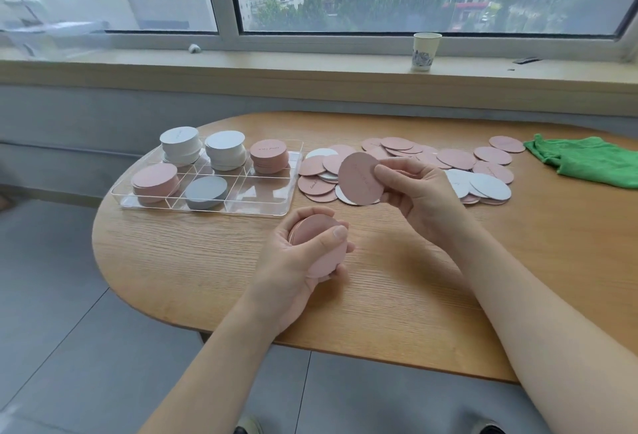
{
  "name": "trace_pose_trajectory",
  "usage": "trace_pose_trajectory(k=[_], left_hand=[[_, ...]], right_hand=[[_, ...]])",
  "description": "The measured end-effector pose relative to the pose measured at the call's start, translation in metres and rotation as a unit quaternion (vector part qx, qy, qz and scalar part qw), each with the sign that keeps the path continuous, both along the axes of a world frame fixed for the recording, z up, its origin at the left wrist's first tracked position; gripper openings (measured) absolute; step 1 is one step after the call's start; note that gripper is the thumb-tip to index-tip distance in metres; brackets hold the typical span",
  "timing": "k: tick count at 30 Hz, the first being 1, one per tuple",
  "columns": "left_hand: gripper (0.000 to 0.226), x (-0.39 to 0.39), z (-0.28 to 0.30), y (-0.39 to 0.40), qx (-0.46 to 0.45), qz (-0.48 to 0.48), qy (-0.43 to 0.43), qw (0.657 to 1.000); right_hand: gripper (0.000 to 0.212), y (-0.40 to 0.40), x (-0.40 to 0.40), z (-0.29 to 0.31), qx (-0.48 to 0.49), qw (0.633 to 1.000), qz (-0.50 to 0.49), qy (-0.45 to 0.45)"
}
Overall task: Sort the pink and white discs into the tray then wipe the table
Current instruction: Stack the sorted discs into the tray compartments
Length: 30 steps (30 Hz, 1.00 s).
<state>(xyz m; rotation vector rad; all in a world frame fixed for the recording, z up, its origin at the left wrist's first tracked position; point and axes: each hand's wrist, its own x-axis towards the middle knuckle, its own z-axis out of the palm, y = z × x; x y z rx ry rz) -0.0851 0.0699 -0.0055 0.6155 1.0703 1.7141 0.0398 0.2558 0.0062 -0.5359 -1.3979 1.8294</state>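
Our left hand (297, 257) grips a pink stack (319, 247) — fingers curled round it. Our right hand (414, 192) pinches one pink disc (359, 178) above the table (397, 278).

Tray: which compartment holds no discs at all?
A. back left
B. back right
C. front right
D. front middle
C: the tray has white stacks back left and back middle, a pink stack back right, pink discs front left and a white stack front middle, while the front right compartment shows only clear plastic.
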Motion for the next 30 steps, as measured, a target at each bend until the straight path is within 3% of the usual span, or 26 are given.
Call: trace_pose_trajectory(k=[5, 11, 14, 18, 20, 23, 26, 30], left_hand=[[0.034, 0.000, 0.002, 0.000, 0.013, 0.035, -0.029, 0.999], [0.049, 0.001, 0.001, -0.001, 0.013, 0.021, -0.002, 1.000], [0.049, 0.000, 0.000, 0.000, 0.014, 0.012, -0.004, 1.000], [0.043, 0.000, 0.001, 0.000, 0.003, 0.007, -0.001, 1.000], [0.041, 0.000, 0.000, 0.000, 0.005, 0.003, -0.009, 1.000], [0.042, -0.002, 0.001, -0.001, 0.008, -0.011, -0.022, 1.000], [0.041, 0.000, 0.001, -0.001, 0.008, -0.033, -0.023, 0.999], [0.035, 0.006, -0.001, 0.002, 0.004, -0.057, -0.021, 0.998]], right_hand=[[0.018, -0.020, -0.001, 0.004, 0.107, 0.985, 0.116, -0.062], [0.018, -0.035, -0.009, -0.005, 0.187, 0.969, 0.126, -0.105], [0.011, -0.036, -0.010, -0.005, 0.183, 0.968, 0.137, -0.105], [0.016, -0.031, -0.005, -0.002, 0.178, 0.967, 0.138, -0.122], [0.012, -0.027, -0.001, 0.001, 0.193, 0.965, 0.113, -0.135], [0.012, -0.009, 0.007, 0.001, 0.230, 0.959, -0.027, -0.165], [0.014, 0.020, 0.020, -0.003, 0.318, 0.896, -0.177, -0.253], [0.034, 0.061, 0.032, -0.011, 0.419, 0.794, -0.208, -0.388]])
